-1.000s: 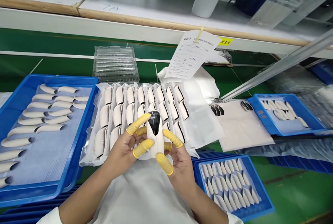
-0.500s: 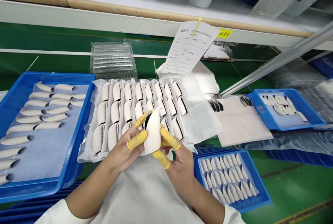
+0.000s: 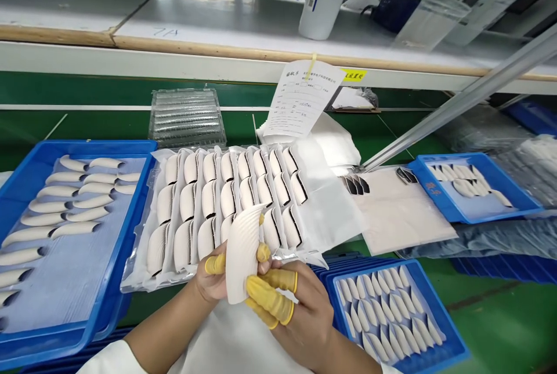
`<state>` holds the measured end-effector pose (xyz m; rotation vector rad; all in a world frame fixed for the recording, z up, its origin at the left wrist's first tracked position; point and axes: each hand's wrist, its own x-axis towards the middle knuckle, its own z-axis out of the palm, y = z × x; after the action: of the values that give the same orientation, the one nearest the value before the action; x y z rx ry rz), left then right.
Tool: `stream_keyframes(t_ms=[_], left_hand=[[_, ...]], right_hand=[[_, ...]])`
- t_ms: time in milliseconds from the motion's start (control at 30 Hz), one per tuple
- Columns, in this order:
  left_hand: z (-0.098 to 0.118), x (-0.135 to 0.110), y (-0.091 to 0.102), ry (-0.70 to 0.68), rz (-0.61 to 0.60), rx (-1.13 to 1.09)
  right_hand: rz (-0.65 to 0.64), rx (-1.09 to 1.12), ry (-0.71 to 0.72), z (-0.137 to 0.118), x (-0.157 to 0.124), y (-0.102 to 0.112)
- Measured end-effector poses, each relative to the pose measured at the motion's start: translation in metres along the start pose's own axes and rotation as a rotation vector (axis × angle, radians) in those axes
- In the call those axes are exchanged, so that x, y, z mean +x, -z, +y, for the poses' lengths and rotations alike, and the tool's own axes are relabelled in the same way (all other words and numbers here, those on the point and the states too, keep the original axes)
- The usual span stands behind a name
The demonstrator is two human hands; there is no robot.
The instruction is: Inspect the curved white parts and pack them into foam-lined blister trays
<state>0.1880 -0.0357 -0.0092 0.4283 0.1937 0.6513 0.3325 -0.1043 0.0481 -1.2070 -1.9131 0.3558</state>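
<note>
A curved, cream-white piece (image 3: 241, 255) with a finely ribbed face is held upright in front of me, over the near edge of the filled tray. My left hand (image 3: 211, 278) grips it from the left and behind, yellow finger cots on the fingertips. From the right, my right hand (image 3: 300, 310), also in yellow cots, pinches its lower right edge. Behind them, the clear tray (image 3: 130, 272) lined with white sheet bears rows of similar cream pieces with dark edges (image 3: 187, 203). The back of the held piece is hidden.
Blue bins with cream pieces stand at the left (image 3: 102, 281), lower right (image 3: 450, 345) and far right (image 3: 522, 211). Several black-faced pieces (image 3: 357, 184) lie on a pale board (image 3: 404, 211). A printed paper (image 3: 300, 98) hangs from the shelf edge; a slanted metal post (image 3: 435, 113) rises at right.
The held piece has turned, so its ribbed face now shows and its dark inside is hidden. Both hands have moved down and slightly left, fingers shifted. The view has tilted up a little.
</note>
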Motion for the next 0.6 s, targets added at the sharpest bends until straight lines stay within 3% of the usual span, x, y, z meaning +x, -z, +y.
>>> stream_keyframes(t_ms=[67,167,367,467,600], left_hand=[[0.0,0.002,0.0,0.008,0.002,-0.02],[0.005,0.006,-0.005,-0.025,0.125,-0.002],[0.002,0.013,-0.023,0.02,0.354,0.225],[-0.007,0.015,-0.026,-0.034,0.438,0.318],[-0.015,0.029,-0.019,-0.158,0.569,0.363]], right_hand=[[0.0,-0.005,0.006,0.001,0.002,0.003],[0.019,0.019,-0.045,0.005,0.004,0.006],[0.045,0.085,-0.57,0.02,-0.009,0.001],[0.061,0.403,-0.77,0.025,-0.016,0.005],[0.007,1.083,-1.03,0.031,-0.019,0.022]])
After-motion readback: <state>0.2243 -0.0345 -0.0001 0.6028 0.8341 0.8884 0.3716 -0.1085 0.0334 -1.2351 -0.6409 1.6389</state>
